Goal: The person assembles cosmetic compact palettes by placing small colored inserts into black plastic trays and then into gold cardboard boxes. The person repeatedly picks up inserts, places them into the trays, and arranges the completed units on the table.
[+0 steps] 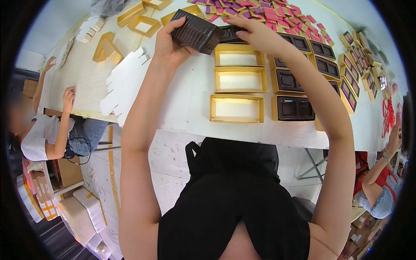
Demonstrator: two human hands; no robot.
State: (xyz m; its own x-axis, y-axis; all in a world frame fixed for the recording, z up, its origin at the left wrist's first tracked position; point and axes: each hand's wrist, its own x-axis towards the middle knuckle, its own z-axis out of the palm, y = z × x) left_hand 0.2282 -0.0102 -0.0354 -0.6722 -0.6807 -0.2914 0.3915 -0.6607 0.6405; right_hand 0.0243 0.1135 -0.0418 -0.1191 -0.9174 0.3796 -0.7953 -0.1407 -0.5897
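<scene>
My left hand (168,43) is closed around a stack of nested black plastic trays (197,32), tilted above the table. Beside it, my right hand (256,35) has its fingers and thumb at a single black plastic tray (231,34), at the far end of a column of gold boxes. My fingers partly hide that tray, so how deep it sits cannot be made out. Nearer me in the column are open gold boxes (237,121) with pale insides. Right of them stand gold boxes holding black trays (295,108), partly covered by my right forearm.
Many pink and purple gold-edged pieces (281,17) lie heaped at the back. Filled palette boxes (349,93) stand at the right. Flat white card pieces (125,84) and loose gold box frames (144,26) are at the left. Other people sit left (47,134) and right (381,190).
</scene>
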